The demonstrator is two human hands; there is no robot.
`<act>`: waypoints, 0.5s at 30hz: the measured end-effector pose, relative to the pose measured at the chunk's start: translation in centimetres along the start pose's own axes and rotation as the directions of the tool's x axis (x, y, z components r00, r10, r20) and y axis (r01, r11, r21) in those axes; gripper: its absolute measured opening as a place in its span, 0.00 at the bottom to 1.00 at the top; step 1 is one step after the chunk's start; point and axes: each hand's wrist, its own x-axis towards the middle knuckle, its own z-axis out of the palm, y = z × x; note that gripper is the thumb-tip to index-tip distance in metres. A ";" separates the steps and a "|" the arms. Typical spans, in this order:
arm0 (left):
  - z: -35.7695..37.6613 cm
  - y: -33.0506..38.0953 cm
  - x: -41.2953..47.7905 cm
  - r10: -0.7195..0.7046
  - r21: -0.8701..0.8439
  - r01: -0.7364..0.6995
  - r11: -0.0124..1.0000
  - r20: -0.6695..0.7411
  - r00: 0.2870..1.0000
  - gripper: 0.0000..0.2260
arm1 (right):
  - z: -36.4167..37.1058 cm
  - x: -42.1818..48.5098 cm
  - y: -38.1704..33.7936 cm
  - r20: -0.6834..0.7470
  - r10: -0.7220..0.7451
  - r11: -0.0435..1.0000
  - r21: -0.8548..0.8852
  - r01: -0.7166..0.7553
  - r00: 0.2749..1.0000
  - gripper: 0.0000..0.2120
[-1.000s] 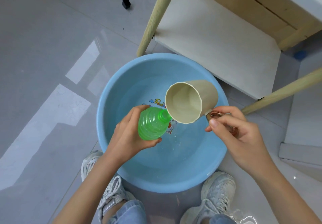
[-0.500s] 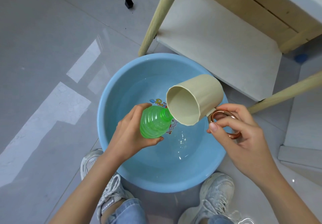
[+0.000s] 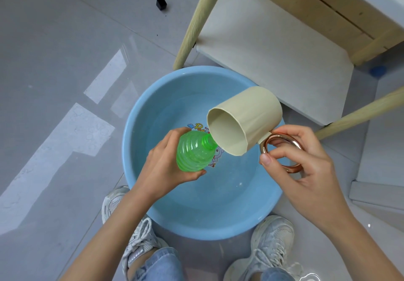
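Observation:
A round blue basin [image 3: 140, 193] with shallow water sits on the grey floor between my feet. Over it my left hand [image 3: 161, 171] grips a ribbed green plastic bottle [image 3: 194, 152], its open neck pointing up and to the right. My right hand [image 3: 299, 165] holds a cream mug [image 3: 247, 121] by its copper ring handle [image 3: 282, 152]. The mug is tipped on its side, mouth toward me, with its lower rim right over the bottle's neck. The mug's inside looks empty.
A wooden table with slanted pale legs [image 3: 196, 20] and a white lower shelf [image 3: 273, 47] stands just behind the basin. A small black cube [image 3: 161, 3] lies on the floor at the back. My white sneakers [image 3: 131, 232] flank the basin's near edge.
The mug has swung up and to the right, its base lifting higher and the handle turning into full view. The bottle and left hand stayed nearly still over the basin.

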 end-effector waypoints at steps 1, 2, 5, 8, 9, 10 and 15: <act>0.0 0.0 0.0 0.000 0.000 0.000 1.000 0.001 1.000 0.39 | 0.0 0.0 -0.1 0.001 -0.003 1.000 -0.001 0.003 1.000 0.14; -0.1 0.0 0.0 0.001 -0.001 -0.001 1.000 0.002 1.000 0.39 | 0.0 0.0 -0.1 0.002 -0.006 1.000 -0.002 0.006 1.000 0.14; -0.1 0.1 0.0 0.000 -0.001 0.000 1.000 0.002 1.000 0.39 | 0.0 0.0 -0.2 0.001 -0.020 1.000 -0.021 0.020 1.000 0.14; -0.1 0.2 0.0 0.002 0.005 -0.002 1.000 -0.003 1.000 0.39 | -0.1 0.0 -0.2 -0.003 -0.033 0.999 -0.041 0.033 0.999 0.14; -0.1 0.2 0.1 0.002 0.005 -0.002 1.000 -0.003 1.000 0.39 | -0.1 0.0 -0.3 -0.004 -0.036 0.998 -0.046 0.036 0.999 0.14; -0.1 0.2 0.1 0.002 0.004 -0.002 1.000 -0.003 1.000 0.39 | -0.1 0.0 -0.3 -0.005 -0.039 0.998 -0.051 0.039 0.999 0.14; 0.0 0.1 0.1 0.003 0.010 -0.003 1.000 -0.001 1.000 0.39 | 0.1 -0.1 -0.3 -0.011 -0.053 0.997 -0.060 0.052 0.999 0.14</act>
